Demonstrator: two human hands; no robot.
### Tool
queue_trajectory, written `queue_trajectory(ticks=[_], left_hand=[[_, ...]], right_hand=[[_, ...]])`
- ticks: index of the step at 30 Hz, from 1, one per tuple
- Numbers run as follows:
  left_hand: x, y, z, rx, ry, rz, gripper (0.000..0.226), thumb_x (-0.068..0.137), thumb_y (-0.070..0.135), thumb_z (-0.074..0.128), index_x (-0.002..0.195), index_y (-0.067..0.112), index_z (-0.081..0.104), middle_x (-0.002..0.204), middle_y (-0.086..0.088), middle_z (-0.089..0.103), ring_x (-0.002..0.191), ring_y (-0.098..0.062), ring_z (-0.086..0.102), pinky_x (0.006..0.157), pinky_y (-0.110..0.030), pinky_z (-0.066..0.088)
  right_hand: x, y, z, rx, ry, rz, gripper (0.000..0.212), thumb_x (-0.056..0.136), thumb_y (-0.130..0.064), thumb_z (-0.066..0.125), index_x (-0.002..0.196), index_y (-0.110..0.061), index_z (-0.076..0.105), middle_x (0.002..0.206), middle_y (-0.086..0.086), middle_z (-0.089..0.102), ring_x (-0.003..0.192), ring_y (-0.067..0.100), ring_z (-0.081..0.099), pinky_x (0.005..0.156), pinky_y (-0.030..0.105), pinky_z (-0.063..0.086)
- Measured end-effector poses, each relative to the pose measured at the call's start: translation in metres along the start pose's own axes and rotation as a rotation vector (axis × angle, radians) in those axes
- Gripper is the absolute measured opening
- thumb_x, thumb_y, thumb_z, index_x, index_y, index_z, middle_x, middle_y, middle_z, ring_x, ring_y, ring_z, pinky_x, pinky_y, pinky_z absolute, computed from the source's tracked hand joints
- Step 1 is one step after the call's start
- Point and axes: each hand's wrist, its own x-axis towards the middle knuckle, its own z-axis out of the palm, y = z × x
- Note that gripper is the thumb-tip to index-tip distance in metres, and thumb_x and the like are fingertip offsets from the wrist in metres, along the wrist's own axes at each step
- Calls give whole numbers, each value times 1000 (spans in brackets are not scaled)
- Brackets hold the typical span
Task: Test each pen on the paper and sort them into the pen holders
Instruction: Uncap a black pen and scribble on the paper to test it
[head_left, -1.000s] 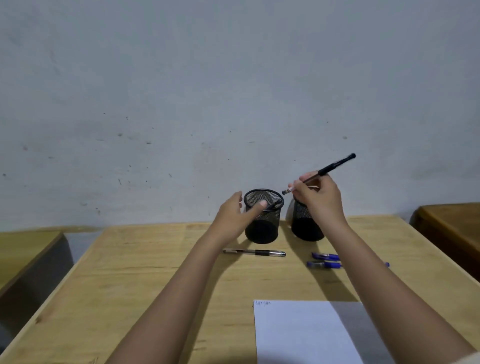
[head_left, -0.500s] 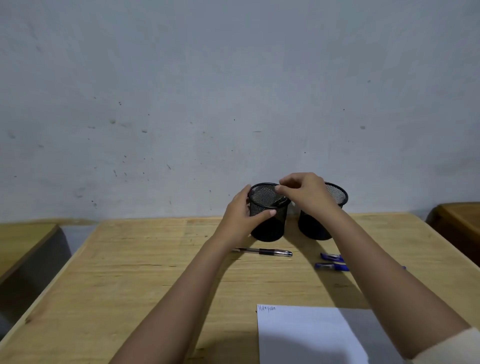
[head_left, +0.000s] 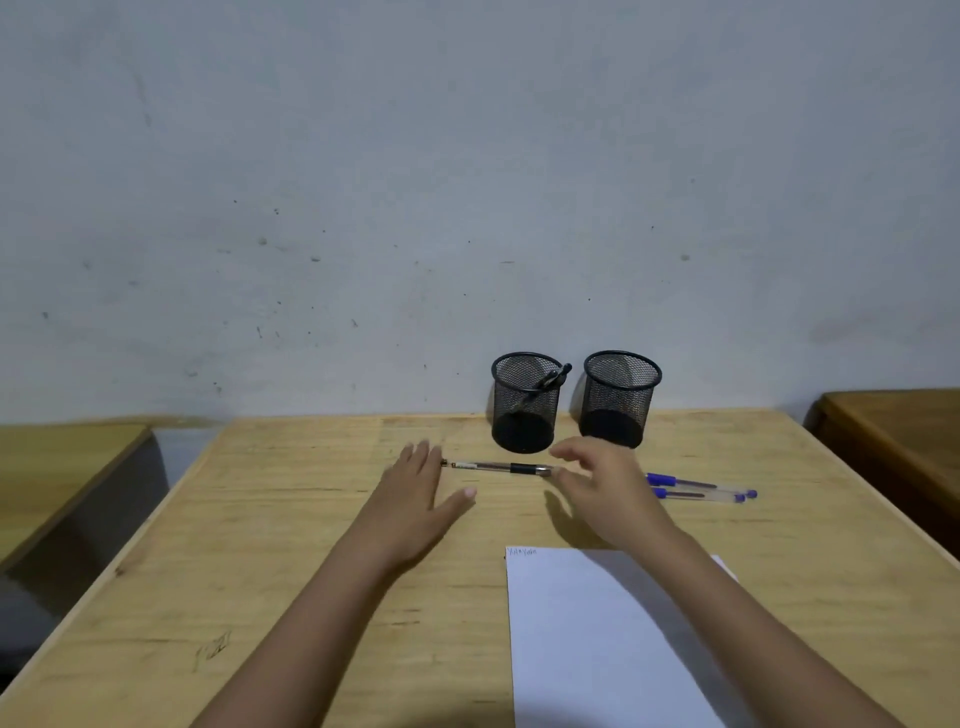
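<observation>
Two black mesh pen holders stand at the back of the desk. The left holder (head_left: 525, 402) has a black pen (head_left: 551, 379) leaning in it; the right holder (head_left: 619, 400) looks empty. A clear pen with a black grip (head_left: 496, 467) lies flat in front of the left holder. My left hand (head_left: 415, 493) rests open on the desk at that pen's left end. My right hand (head_left: 602, 488) hovers open, fingertips next to its right end. Two blue-capped pens (head_left: 698, 488) lie to the right. White paper (head_left: 597, 639) with a small scribble at its top corner lies near me.
The wooden desk (head_left: 260, 545) ends at a grey wall behind the holders. Another wooden table (head_left: 898, 441) stands to the right, and a lower one (head_left: 57, 467) to the left, with a gap between it and the desk.
My right hand put the black pen into the left holder and let go. Both hands have come down from the holder to the clear pen on the desk.
</observation>
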Motion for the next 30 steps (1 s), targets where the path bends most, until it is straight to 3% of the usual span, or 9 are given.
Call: queue_trajectory(ticks=[3,8,12,17,19,21,23,25,30], left_hand=[[-26,-22,3,160,-61,-75,90,81,72,19,149,17,-2,158,-2,-11,145,-18,-13,118,-38,-5],[-45,-28,0,184,-80,-80,103,66,80,4,149,20,-3,158,-1,-13,145,-17,-13,119,-37,-5],[-47,-28,2,210,-58,-76,82,86,69,16,149,19,-2,158,-2,-11,146,-17,-12,119,-37,-5],[-47,-29,1,188,-37,-82,79,90,65,22,150,18,1,159,-2,-8,146,-19,-9,119,-38,-3],[-47,-27,-1,121,-20,-76,77,91,62,28,150,16,7,159,-3,-3,147,-18,-5,119,-38,-1],[-50,-20,-4,-140,44,-30,68,94,52,38,147,14,21,159,-2,12,146,-16,10,118,-34,11],[-56,-5,-8,-478,165,36,51,94,41,47,139,17,40,150,3,35,135,-11,35,107,-25,30],[-60,12,-11,-650,276,82,33,95,33,49,126,24,54,133,8,53,118,-6,51,92,-18,40],[-62,32,-18,-891,284,129,13,89,27,61,101,28,67,102,3,70,100,-16,65,90,-30,52]], right_hand=[[5,-7,20,-143,-95,-81,29,88,-16,54,115,-11,62,116,3,63,106,17,56,88,25,44],[19,-11,48,-420,-157,-140,21,91,-17,45,100,-11,64,99,7,63,89,24,57,72,36,50],[22,-15,49,-443,-157,-86,18,89,-14,51,96,-15,67,96,3,63,84,22,57,71,39,53],[9,-36,35,266,-22,80,17,77,-7,71,94,-9,69,84,3,66,73,9,60,65,7,47],[1,-48,26,504,-11,130,20,75,-3,72,94,-3,65,82,6,62,65,3,59,61,8,47],[-9,-58,21,726,-23,165,19,75,4,70,90,-2,60,80,8,60,63,3,61,61,12,51],[-18,-64,18,920,-35,200,21,75,10,67,83,-6,56,79,8,61,70,13,64,70,20,57],[-24,-64,17,1078,-45,228,20,77,12,64,79,-5,54,78,9,62,73,15,65,78,25,57],[-32,-57,14,1140,-49,222,16,77,10,64,80,-5,60,84,10,66,82,18,64,82,22,53]])
